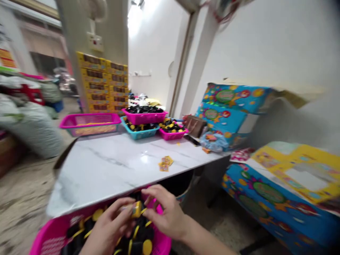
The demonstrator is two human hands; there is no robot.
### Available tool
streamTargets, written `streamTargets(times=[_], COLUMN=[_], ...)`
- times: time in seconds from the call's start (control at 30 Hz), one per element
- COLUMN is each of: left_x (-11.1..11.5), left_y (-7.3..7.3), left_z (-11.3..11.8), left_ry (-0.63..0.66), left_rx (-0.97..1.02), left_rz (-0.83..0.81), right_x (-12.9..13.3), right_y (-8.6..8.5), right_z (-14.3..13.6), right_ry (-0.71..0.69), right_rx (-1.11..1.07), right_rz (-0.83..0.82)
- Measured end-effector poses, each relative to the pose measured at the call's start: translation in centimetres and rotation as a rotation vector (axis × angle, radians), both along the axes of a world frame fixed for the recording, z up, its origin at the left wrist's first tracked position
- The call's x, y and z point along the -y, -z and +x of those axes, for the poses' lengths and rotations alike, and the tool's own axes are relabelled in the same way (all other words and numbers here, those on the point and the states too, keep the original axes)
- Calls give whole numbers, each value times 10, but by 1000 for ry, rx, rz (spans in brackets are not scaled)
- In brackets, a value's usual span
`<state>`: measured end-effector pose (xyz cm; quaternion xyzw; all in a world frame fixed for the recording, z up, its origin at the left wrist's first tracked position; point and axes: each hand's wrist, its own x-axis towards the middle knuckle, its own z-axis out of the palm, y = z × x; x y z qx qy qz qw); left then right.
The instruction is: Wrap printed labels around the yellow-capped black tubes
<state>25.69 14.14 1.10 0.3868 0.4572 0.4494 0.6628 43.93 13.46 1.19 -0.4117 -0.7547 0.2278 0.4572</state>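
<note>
Over a pink basket (44,232) of black and yellow pieces, my left hand (114,221) is closed around a small yellow item (136,209). Just right of it, my right hand (166,212) has its thumb and fingers drawn together at the item's right end, on a thin yellow bit. Whether that bit belongs to the item is too blurred to tell. Two small orange-yellow packets (165,163) lie on the white marbled table (106,166) ahead of the hands.
Baskets of black and yellow pieces (142,134) stand at the table's back, beside a pink basket (90,119). Yellow boxes (97,78) are stacked behind. A phone (192,140) and a blue bag (214,142) lie at the right. Blue cartons (265,198) stand beside the table.
</note>
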Motion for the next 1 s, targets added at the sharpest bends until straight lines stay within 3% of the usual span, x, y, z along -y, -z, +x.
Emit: streamTargets(times=[0.1,0.2,0.27,0.37,0.47,0.6,0.83,1.0], left_x=[-13,-23,-23,-17,-12,-14,-9,-5], left_y=[-13,-22,-23,-22,-18,-8,11,21], left_z=[-1,5,12,23,29,22,12,10], left_ry=[169,196,216,206,163,269,290,364], left_rx=[80,101,118,79,-41,-88,77,292], left_rz=[60,114,130,201,313,299,34,-74], right_x=[-9,-10,-6,-1,2,5,-2,-8], right_y=[-17,-31,-34,-25,-8,9,14,24], right_z=[5,12,15,16,13,10,14,9], right_ry=[-82,-120,-72,44,73,64,-152,-104], right_rx=[52,109,108,-15,-265,-452,-399,-436], right_rz=[46,86,114,31,-229,-438,-375,-277])
